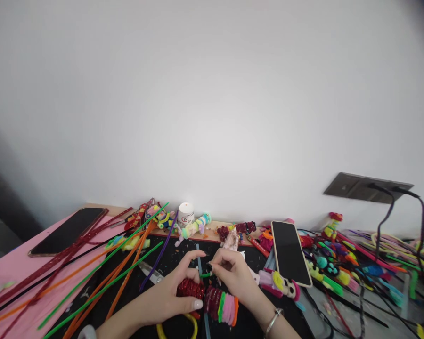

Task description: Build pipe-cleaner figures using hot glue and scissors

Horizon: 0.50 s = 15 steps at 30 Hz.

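My left hand (171,294) is closed around a shiny red pipe-cleaner coil (190,288), thumb below it and index finger stretched out above. Right beside that coil lies a banded coil (228,308) in dark red, green, pink and orange, below my right hand. With thumb and forefinger, my right hand (233,273) pinches a short green pipe cleaner (205,275). Between the hands a thin blue-grey strip (199,259) runs up the black work surface. Yellow-handled scissors (176,332) lie partly under my left hand and wrist.
Long red, orange and green pipe cleaners (102,263) spread over the left side, near a dark phone (69,230). A white cup (186,214) and small figures line the wall. At right are another phone (291,254), many coloured pieces, and cables from a wall socket (360,186).
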Each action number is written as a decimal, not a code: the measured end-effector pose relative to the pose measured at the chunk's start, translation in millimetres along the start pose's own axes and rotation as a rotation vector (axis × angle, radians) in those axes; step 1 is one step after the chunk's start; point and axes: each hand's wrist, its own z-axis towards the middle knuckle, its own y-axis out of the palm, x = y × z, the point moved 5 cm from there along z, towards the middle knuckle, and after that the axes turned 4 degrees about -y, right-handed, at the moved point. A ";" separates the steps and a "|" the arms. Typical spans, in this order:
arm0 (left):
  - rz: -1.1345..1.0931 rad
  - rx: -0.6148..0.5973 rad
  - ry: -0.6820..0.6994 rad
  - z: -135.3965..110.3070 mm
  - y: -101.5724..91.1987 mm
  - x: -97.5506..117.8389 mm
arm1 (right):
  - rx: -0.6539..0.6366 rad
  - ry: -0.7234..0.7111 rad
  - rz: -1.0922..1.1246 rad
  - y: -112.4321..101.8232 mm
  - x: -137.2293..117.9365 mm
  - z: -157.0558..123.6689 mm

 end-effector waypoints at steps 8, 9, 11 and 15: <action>-0.003 -0.003 0.000 -0.1 0.0 -0.3 | 0.046 0.122 0.236 3.0 7.9 0.6; 0.002 -0.003 0.001 -0.5 0.1 -0.6 | 0.053 0.128 0.243 2.9 8.4 0.6; 0.005 -0.002 0.001 -0.9 0.1 -1.6 | 0.060 0.138 0.254 2.9 9.6 0.5; 0.002 0.002 0.001 -0.3 -0.3 -2.0 | 0.063 0.140 0.265 3.3 10.9 0.0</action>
